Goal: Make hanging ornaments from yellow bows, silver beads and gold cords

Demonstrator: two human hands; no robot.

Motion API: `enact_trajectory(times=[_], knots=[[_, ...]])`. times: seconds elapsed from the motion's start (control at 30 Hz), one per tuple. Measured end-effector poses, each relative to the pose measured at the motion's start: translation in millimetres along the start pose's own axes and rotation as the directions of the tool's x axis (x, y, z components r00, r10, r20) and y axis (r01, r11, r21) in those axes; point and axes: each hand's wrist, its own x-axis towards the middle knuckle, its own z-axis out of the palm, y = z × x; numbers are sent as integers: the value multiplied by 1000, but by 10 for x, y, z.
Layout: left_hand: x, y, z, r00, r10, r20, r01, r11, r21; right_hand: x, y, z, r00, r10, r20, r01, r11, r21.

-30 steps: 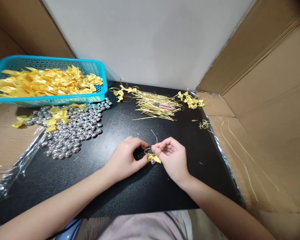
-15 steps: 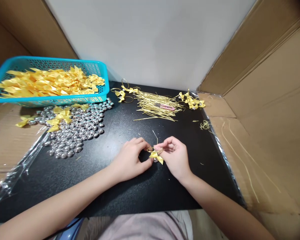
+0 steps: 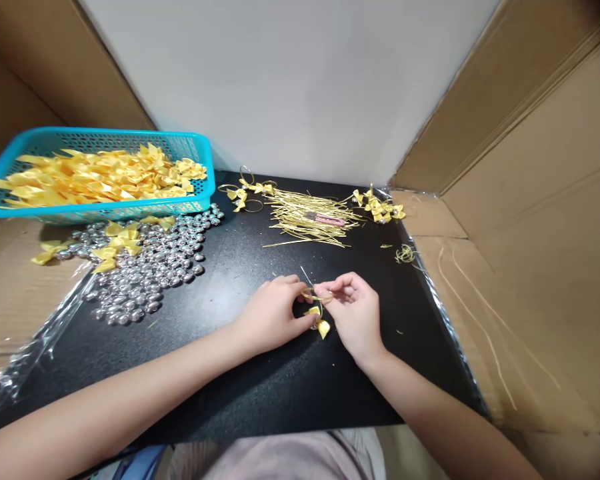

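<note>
Low over the black tabletop, my left hand (image 3: 275,312) pinches a yellow ribbon bow (image 3: 323,328) near its fingertips; a small silver bead at the bow is mostly hidden by the thumb. My right hand (image 3: 356,313) is closed, thumb and fingertips pinching a looped gold cord (image 3: 317,297) that runs across to the left fingers. One thin end of the cord sticks up above the fingertips. Whether the cord is knotted is hidden by the fingers.
A blue basket (image 3: 207,163) of yellow bows stands back left, with silver beads (image 3: 165,267) spread before it. Cut gold cords (image 3: 300,213) lie at the back under a pink-handled tool (image 3: 330,220). Finished-looking bows (image 3: 380,205) and cord scraps (image 3: 405,253) lie right; cardboard walls flank the table (image 3: 260,407).
Both hands have shifted slightly right in view. The bow has turned and hangs lower by the left thumb, and the cord loop shows wider between the hands. The camera view has tilted slightly.
</note>
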Motion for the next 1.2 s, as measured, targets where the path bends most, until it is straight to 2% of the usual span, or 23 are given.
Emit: enact_trajectory(times=[0.27, 0.4, 0.53, 0.63, 0.8, 0.9, 1.0, 1.2], knots=[[-71, 30, 19, 997, -56, 44, 57, 998, -9, 111, -6, -61, 998, -7, -56, 7, 1000, 12], [-147, -24, -31, 991, -123, 49, 129, 981, -143, 89, -23, -53, 999, 29, -35, -27, 998, 50], [-185, -74, -44, 970, -239, -38, 198, 874, -445, 39, -54, -39, 997, 77, 21, -79, 992, 94], [-208, -81, 18, 938, -308, -158, 153, 778, -609, -4, -62, -32, 998, 36, 46, -37, 999, 10], [-223, -54, 124, 915, -325, -240, 52, 684, -728, -54, -46, -23, 986, -142, 90, 156, 970, -187], [-218, -53, 137, 905, -330, -267, 2, 633, -774, -57, -36, -23, 979, -181, 91, 198, 950, -243], [-218, -68, 140, 907, -330, -261, -22, 581, -813, -56, -26, -26, 978, -185, 95, 204, 939, -275], [-214, -94, 179, 924, -357, -136, 48, 462, -886, -67, -10, -12, 978, -189, 84, 206, 929, -306]])
